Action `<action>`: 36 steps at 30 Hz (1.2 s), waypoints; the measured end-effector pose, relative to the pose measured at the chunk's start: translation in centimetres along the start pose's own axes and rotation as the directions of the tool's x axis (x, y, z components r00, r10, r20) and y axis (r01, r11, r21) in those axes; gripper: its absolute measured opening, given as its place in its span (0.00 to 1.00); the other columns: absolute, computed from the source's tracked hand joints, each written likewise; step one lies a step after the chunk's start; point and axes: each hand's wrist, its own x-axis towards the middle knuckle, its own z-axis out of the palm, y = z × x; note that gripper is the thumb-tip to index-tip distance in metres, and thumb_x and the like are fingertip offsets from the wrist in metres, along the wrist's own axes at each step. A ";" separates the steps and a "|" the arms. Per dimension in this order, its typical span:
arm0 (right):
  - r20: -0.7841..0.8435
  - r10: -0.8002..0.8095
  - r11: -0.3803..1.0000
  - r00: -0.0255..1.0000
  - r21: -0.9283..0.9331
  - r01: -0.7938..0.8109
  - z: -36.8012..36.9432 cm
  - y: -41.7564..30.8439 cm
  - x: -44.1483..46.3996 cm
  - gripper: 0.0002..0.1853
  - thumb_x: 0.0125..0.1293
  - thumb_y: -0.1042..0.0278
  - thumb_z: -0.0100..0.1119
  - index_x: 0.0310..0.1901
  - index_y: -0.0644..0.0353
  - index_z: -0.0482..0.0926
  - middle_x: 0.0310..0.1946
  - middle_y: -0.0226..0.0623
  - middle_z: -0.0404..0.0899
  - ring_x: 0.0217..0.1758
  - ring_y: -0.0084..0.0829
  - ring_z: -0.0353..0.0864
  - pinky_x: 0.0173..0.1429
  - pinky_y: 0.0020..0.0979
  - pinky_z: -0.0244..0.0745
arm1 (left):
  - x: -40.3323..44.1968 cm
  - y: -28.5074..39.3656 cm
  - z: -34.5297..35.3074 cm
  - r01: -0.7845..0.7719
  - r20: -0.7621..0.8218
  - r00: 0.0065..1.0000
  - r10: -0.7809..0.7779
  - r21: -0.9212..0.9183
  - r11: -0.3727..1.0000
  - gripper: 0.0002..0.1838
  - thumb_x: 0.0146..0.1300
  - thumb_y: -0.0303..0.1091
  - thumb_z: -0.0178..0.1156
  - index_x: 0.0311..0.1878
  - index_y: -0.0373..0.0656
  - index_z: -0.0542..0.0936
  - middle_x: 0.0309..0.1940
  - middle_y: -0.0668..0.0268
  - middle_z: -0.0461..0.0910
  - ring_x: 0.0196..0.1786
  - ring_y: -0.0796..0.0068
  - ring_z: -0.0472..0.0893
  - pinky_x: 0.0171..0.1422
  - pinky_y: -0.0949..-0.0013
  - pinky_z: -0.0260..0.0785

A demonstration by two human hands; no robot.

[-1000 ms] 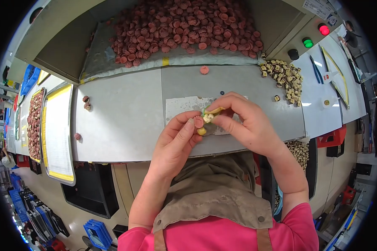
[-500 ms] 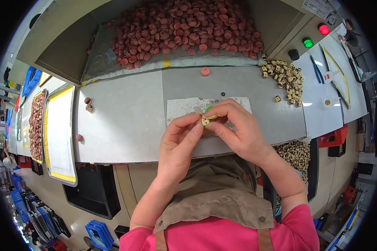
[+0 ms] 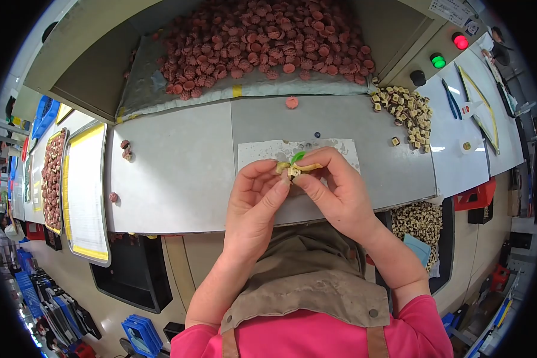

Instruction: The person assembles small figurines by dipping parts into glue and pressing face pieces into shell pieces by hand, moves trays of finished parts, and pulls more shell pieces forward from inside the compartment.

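My left hand (image 3: 253, 200) and my right hand (image 3: 343, 194) meet above the near edge of the bench, thumbs and fingers closed around a small cream-and-dark piece (image 3: 293, 172). It resembles the blocky pieces heaped at the right. Yellowish coverings (image 3: 309, 167) show at the fingertips. A bright green strip (image 3: 298, 157) sticks up just behind the piece; which hand holds it, I cannot tell. Beneath the hands lies a spotted white sheet (image 3: 256, 149). A pink round cup (image 3: 292, 102) and a small dark bead (image 3: 317, 135) lie beyond it.
Reddish ridged cups (image 3: 262, 45) fill the bay ahead. Cream-and-dark pieces (image 3: 409, 113) are heaped at the right, near blue-handled pliers (image 3: 451, 100). On the left stand a paper-lined tray (image 3: 86, 191) and a tray of reddish pieces (image 3: 52, 179). A black bin (image 3: 134, 274) sits below the bench.
Both hands have shifted slightly, and the fingertips have parted a little. More of the green strip and of the held piece shows now. A light blue sheet below the right forearm is more visible.
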 end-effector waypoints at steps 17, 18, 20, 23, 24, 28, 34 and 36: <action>0.101 -0.161 0.961 0.982 -0.212 0.179 -1.2 -0.8 -0.2 0.14 0.62 0.69 0.68 0.48 0.59 0.78 0.47 0.37 0.72 0.49 0.32 0.74 0.51 0.30 0.73 | 0.2 0.7 -0.6 0.088 0.156 0.982 -0.102 0.093 0.992 0.30 0.67 0.26 0.61 0.69 0.41 0.61 0.58 0.57 0.73 0.58 0.70 0.76 0.64 0.66 0.70; 0.149 -0.168 0.953 0.974 -0.228 0.199 -1.5 -0.8 0.0 0.15 0.61 0.68 0.69 0.48 0.58 0.79 0.48 0.37 0.72 0.50 0.33 0.73 0.52 0.30 0.73 | 0.3 0.8 -0.4 0.109 0.193 0.974 -0.123 0.082 0.991 0.33 0.67 0.26 0.61 0.72 0.42 0.58 0.59 0.56 0.72 0.59 0.69 0.76 0.64 0.66 0.70; 0.198 -0.139 0.962 0.970 -0.205 0.180 -1.9 -0.8 -0.1 0.16 0.59 0.66 0.71 0.48 0.57 0.80 0.47 0.36 0.72 0.50 0.34 0.73 0.53 0.32 0.72 | 0.4 1.0 -0.3 0.120 0.199 0.970 -0.139 0.102 0.987 0.36 0.68 0.28 0.61 0.74 0.42 0.54 0.61 0.55 0.69 0.59 0.68 0.76 0.64 0.64 0.70; 0.208 -0.094 0.985 0.974 -0.125 0.121 -2.1 -0.7 -0.1 0.17 0.56 0.66 0.73 0.47 0.56 0.82 0.43 0.34 0.75 0.48 0.33 0.74 0.55 0.32 0.71 | 0.5 1.2 -0.6 0.171 0.234 0.955 -0.185 0.077 0.982 0.38 0.68 0.32 0.62 0.76 0.44 0.52 0.59 0.58 0.71 0.59 0.69 0.75 0.63 0.65 0.70; 0.214 -0.113 0.982 0.970 -0.124 0.142 -2.3 -0.6 0.1 0.16 0.56 0.67 0.74 0.46 0.56 0.82 0.41 0.32 0.76 0.48 0.32 0.74 0.54 0.32 0.71 | 0.6 1.3 -0.7 0.195 0.251 0.946 -0.204 0.061 0.979 0.39 0.67 0.34 0.62 0.76 0.44 0.52 0.57 0.59 0.73 0.59 0.70 0.75 0.63 0.65 0.70; 0.200 -0.116 0.990 0.973 -0.051 0.129 -2.4 -0.3 0.1 0.15 0.55 0.69 0.74 0.43 0.56 0.81 0.36 0.28 0.79 0.46 0.29 0.75 0.51 0.30 0.71 | 0.9 1.7 -0.5 0.254 0.270 0.919 -0.288 0.152 0.955 0.37 0.70 0.37 0.60 0.76 0.43 0.52 0.53 0.61 0.75 0.58 0.70 0.75 0.63 0.66 0.68; 0.205 -0.119 0.992 0.972 -0.026 0.127 -2.2 0.2 0.1 0.13 0.54 0.70 0.74 0.40 0.55 0.81 0.37 0.29 0.78 0.44 0.31 0.75 0.51 0.31 0.70 | 1.0 1.4 -0.7 0.236 0.292 0.915 -0.278 0.173 0.956 0.34 0.74 0.44 0.53 0.75 0.40 0.52 0.51 0.61 0.74 0.55 0.71 0.75 0.62 0.65 0.67; 0.210 -0.141 0.987 0.967 -0.043 0.154 -2.3 0.3 0.2 0.13 0.54 0.70 0.74 0.40 0.55 0.81 0.37 0.30 0.77 0.44 0.31 0.74 0.51 0.31 0.70 | 1.0 1.3 -0.7 0.224 0.305 0.913 -0.271 0.182 0.958 0.35 0.75 0.46 0.52 0.75 0.39 0.51 0.54 0.59 0.73 0.55 0.70 0.76 0.62 0.64 0.68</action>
